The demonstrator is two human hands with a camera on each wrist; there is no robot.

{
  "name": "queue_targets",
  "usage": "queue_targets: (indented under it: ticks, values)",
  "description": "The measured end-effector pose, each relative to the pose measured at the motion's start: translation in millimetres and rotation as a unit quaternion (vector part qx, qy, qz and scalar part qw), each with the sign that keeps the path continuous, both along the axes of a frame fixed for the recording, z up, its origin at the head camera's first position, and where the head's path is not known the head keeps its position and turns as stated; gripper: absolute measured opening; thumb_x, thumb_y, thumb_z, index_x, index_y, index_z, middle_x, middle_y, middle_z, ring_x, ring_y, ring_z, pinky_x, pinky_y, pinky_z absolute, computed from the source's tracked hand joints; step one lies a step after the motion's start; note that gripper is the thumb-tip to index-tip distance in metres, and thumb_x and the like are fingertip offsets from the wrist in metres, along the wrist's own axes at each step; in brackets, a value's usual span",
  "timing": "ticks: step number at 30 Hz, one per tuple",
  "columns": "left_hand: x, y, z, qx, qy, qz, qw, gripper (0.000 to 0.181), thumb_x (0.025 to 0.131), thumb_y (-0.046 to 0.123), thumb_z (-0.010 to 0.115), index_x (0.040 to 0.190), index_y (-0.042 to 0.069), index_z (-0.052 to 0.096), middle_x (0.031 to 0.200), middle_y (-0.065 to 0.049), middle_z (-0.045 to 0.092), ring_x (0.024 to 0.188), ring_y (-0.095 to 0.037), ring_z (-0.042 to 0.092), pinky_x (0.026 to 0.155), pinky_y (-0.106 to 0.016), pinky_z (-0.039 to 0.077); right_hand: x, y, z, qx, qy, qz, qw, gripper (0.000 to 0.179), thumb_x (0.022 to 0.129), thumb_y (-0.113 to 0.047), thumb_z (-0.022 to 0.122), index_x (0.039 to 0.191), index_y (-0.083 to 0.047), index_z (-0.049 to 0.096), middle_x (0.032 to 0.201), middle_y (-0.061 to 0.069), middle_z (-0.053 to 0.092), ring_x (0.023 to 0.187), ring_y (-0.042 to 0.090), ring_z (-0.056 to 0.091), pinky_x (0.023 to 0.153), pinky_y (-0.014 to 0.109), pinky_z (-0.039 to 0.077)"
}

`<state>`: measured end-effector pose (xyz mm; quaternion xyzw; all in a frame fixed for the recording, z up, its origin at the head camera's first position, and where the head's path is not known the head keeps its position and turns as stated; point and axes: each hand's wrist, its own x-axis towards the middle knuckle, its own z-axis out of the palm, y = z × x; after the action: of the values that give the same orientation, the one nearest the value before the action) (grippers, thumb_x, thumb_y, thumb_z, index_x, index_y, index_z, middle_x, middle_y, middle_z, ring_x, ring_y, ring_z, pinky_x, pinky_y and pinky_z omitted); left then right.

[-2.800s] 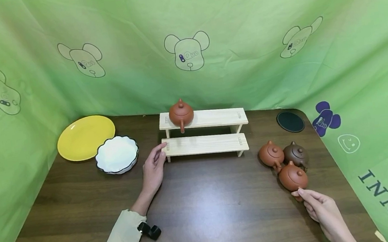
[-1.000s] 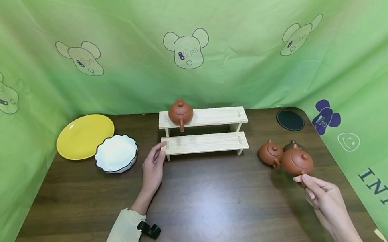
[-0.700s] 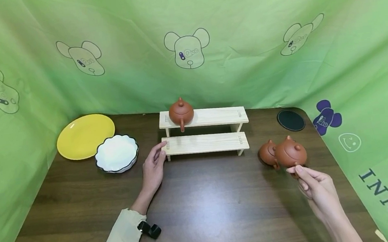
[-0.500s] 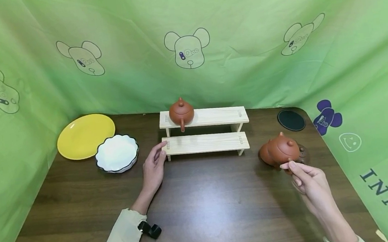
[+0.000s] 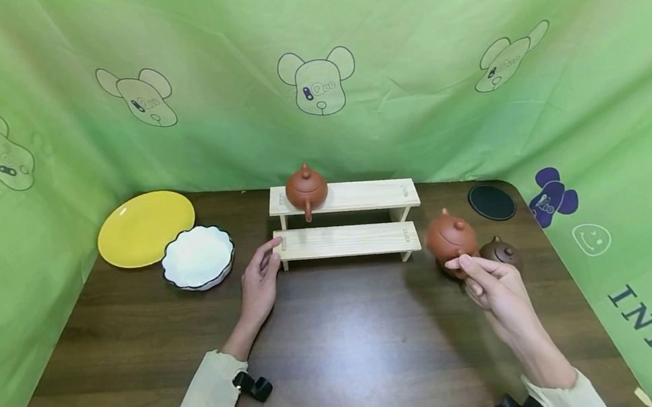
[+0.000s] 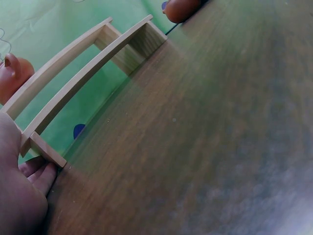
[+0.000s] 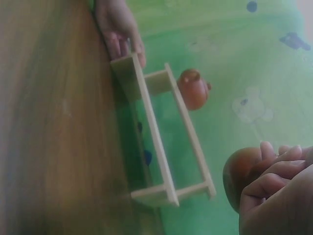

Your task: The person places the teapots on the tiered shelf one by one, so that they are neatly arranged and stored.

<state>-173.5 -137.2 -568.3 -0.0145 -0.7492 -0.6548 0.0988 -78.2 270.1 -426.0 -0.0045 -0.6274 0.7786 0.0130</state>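
Note:
My right hand [image 5: 498, 291] pinches a reddish-brown clay teapot [image 5: 451, 237] by its handle, raised off the table to the right of the two-tier wooden stand [image 5: 345, 240]. Behind this pot, a second reddish teapot is mostly hidden. A dark brown teapot [image 5: 499, 252] stands to its right, partly covered by the hand. At the stand's left end, my left hand [image 5: 259, 283] holds the lower tier, its fingers [image 6: 41, 174] beside the leg in the left wrist view. Another reddish teapot [image 5: 306, 191] sits on the left of the upper tier, handle toward me.
On the left of the brown wooden table [image 5: 346, 364] are a yellow plate [image 5: 142, 229] and a white scalloped bowl [image 5: 197, 257] with a dark rim. A round black coaster [image 5: 492, 202] lies at the back right. Green printed cloth [image 5: 219, 128] surrounds the table.
My right hand has lifted the reddish teapot from the table and carried it up and leftward, past the dark pot and over the other reddish one. The left hand has stayed at the stand.

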Motion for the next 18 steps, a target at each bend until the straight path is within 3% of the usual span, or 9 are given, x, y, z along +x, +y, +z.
queue_targets:
  ticks: [4,10,12,18]
  values:
    - [-3.9,0.3,-4.8,-0.006,-0.011,0.005,0.9999,0.033,0.116,0.024,0.063,0.147,0.027,0.072,0.154,0.002,0.067,0.139,-0.015,0.065,0.111,-0.031,0.055,-8.6,-7.5,2.7,-0.007,-0.007,0.003,0.9999,0.038,0.116,-0.006,0.057,0.094,-0.014,0.087,0.063,-0.01,0.048,0.059,0.019,0.014,0.052,0.037,0.001]
    - [-1.5,2.2,0.8,0.002,-0.008,0.005,1.0,0.032,0.116,0.03,0.064,0.147,0.027,0.072,0.154,-0.002,0.067,0.14,-0.018,0.065,0.111,-0.029,0.054,-21.9,-17.2,3.9,-0.003,-0.012,-0.004,0.9999,0.036,0.116,-0.008,0.059,0.092,-0.014,0.087,0.064,-0.009,0.047,0.058,0.017,0.015,0.053,0.036,0.002]
    - [2.5,2.7,7.1,0.011,0.001,0.001,0.9999,0.032,0.116,0.027,0.063,0.147,0.024,0.072,0.154,-0.005,0.067,0.14,-0.02,0.065,0.112,-0.031,0.054,-26.5,-20.8,4.2,-0.002,-0.012,-0.008,0.9999,0.036,0.115,-0.008,0.06,0.092,-0.014,0.087,0.064,-0.009,0.048,0.058,0.017,0.015,0.053,0.036,0.002]
    - [2.7,2.1,5.7,-0.003,0.001,0.002,1.0,0.032,0.116,0.024,0.063,0.147,0.024,0.072,0.154,-0.003,0.067,0.141,-0.023,0.064,0.114,-0.038,0.054,-41.6,-32.5,5.9,-0.004,-0.01,-0.021,0.9997,0.034,0.114,-0.01,0.063,0.09,-0.014,0.086,0.066,-0.008,0.052,0.056,0.013,0.018,0.052,0.033,0.005]
